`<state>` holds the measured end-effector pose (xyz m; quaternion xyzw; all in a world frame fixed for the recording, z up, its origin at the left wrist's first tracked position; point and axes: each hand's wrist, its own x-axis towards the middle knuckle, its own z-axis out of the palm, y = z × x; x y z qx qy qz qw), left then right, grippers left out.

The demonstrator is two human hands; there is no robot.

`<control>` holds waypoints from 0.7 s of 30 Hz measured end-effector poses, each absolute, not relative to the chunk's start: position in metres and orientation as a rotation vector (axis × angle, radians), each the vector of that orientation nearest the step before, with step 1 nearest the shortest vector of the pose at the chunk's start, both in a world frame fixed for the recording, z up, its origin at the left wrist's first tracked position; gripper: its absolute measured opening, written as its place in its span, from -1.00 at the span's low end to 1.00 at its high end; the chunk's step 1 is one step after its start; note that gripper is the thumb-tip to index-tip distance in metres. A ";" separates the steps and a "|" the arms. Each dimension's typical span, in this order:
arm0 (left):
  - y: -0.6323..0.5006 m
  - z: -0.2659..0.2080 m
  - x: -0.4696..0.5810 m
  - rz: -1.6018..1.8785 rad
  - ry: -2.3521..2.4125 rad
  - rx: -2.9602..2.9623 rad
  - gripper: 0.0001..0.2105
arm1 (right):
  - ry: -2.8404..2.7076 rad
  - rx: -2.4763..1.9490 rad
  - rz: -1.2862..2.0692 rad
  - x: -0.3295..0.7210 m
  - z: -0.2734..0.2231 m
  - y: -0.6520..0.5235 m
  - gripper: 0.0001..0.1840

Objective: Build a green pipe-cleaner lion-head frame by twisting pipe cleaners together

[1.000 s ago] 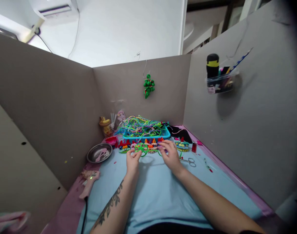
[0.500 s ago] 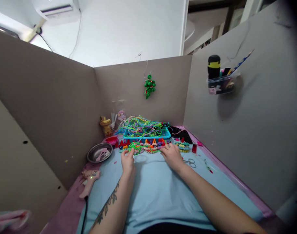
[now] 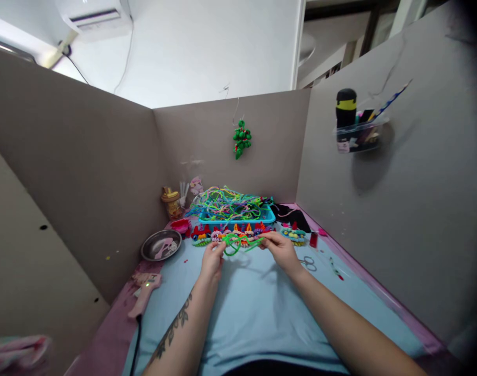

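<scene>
A bright green pipe cleaner (image 3: 232, 245), bent into loose loops, is stretched between my two hands above the blue cloth. My left hand (image 3: 212, 259) pinches its looped end. At the other side, my right hand (image 3: 279, 249) grips the strand with thumb and fingers, and a loose end sticks out near the fingertips. Just behind them stands a row of colourful fuzzy crafted pieces (image 3: 201, 235). A blue basket (image 3: 207, 221) piled with tangled multicoloured pipe cleaners (image 3: 234, 201) sits farther back.
On the left are a metal bowl (image 3: 149, 251) with a pink scoop and white bits, and a pink glue gun (image 3: 144, 297) with a cord. Scissors (image 3: 309, 263) lie right of my right hand. Grey panels (image 3: 207, 136) enclose the table on several sides.
My left hand has moved right and the right hand slightly right, both staying closed on the green pipe cleaner. Its loops now hang nearer the middle.
</scene>
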<state>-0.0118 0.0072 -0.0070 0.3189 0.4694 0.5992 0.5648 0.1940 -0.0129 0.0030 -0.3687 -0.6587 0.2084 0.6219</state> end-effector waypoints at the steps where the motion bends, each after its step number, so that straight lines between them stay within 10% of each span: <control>1: 0.006 -0.006 -0.011 1.375 1.093 0.773 -0.58 | -1.508 -0.854 0.468 0.192 0.002 -0.014 -0.81; 21: 0.002 -0.014 -0.001 1.166 0.941 0.670 -0.66 | -1.485 -0.890 0.040 0.178 -0.003 -0.019 -0.74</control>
